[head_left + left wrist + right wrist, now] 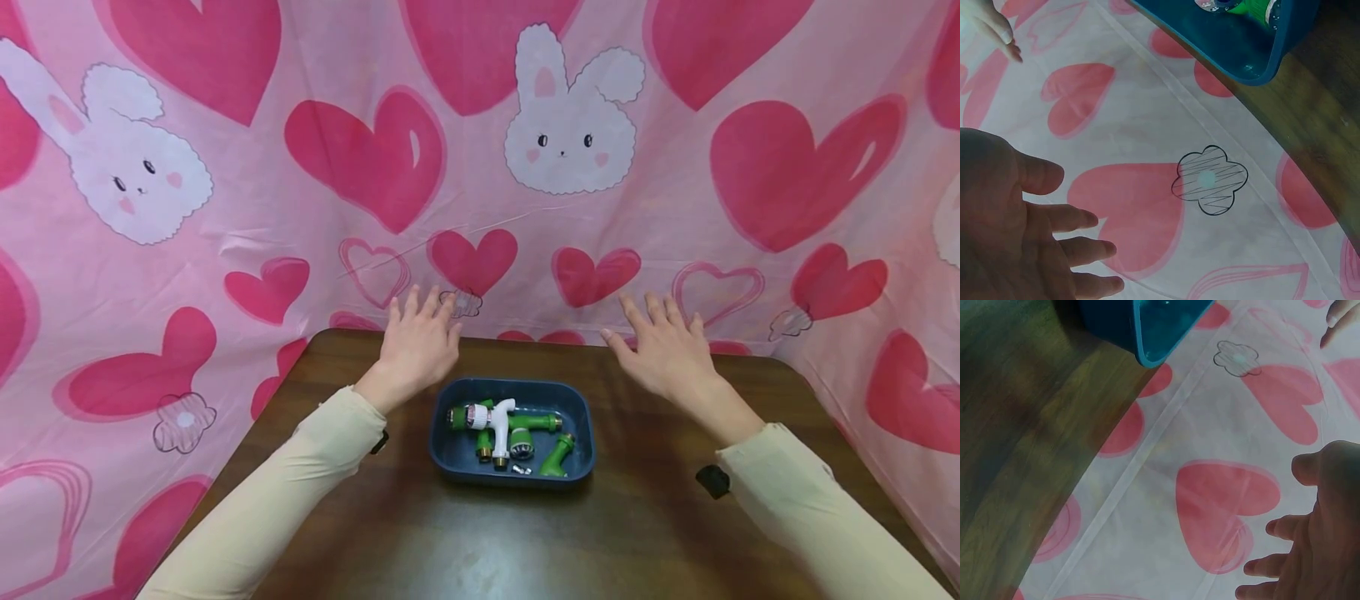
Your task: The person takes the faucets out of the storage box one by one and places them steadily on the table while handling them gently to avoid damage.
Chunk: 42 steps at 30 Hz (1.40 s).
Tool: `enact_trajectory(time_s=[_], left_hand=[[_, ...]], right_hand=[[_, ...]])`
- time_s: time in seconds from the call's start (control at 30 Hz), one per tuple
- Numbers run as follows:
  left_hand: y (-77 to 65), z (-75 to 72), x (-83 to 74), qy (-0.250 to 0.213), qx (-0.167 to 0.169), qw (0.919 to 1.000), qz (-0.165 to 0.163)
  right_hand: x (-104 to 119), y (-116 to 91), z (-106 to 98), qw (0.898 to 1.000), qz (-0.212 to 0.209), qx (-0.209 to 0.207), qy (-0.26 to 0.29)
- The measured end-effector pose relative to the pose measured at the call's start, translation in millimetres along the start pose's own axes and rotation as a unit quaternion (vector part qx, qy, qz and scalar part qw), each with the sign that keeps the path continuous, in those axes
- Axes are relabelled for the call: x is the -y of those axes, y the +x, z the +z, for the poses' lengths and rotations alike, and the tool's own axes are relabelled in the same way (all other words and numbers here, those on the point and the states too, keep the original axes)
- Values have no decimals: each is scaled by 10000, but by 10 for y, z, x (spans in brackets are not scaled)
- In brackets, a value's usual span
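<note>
A dark blue plastic tub point(512, 479) stands on the wooden table between both arms. Inside lie a white faucet-shaped pipe piece point(501, 429) with brass-coloured ends, several green pipe pieces point(558, 456) and a green round knob-like part point(522, 443). Small silvery bits point(521, 470) lie at the tub's front. My left hand point(422, 342) is held up beyond the tub's far left corner, fingers spread and holding nothing. To the far right, my right hand point(666, 346) is raised likewise, its fingers apart and nothing in them.
Brown wooden table point(480, 542) extends around the tub, with its far edge just behind the hands. A pink cloth point(480, 200) printed with hearts and rabbits hangs behind and on both sides. Dark wrist devices point(712, 481) sit at the cuffs.
</note>
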<state>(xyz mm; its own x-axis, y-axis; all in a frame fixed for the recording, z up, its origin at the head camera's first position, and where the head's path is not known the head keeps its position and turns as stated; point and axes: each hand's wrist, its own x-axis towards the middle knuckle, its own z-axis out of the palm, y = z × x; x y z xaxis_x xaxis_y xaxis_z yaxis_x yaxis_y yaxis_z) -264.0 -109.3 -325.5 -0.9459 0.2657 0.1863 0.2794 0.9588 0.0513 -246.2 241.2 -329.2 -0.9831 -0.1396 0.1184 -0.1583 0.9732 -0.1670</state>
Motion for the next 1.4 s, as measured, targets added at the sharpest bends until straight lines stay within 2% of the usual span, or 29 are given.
enact_trajectory(time_s=[0.2,0.43,0.57,0.93,1.1,1.4], left_hand=[[3,11,4,-81,-5,10000,-6],[-21,15,6,77,67,9999,-42],[-43,17,0,88,-17,10000,-16],[-114,39,0,-444,-321,9984,104],[-153,108,40,-826,-231,9963,-19],[-182,192,87,-1003,-90,9949,-103]], right_hand=[[-7,-2,37,10000,-37,5,82],[9,-18,69,9998,-117,-156,80],[11,-20,86,9996,-167,-237,25],[35,-58,144,9998,-168,-30,97],[51,-98,186,9997,-161,-19,169],[52,-158,241,9993,-256,-154,216]])
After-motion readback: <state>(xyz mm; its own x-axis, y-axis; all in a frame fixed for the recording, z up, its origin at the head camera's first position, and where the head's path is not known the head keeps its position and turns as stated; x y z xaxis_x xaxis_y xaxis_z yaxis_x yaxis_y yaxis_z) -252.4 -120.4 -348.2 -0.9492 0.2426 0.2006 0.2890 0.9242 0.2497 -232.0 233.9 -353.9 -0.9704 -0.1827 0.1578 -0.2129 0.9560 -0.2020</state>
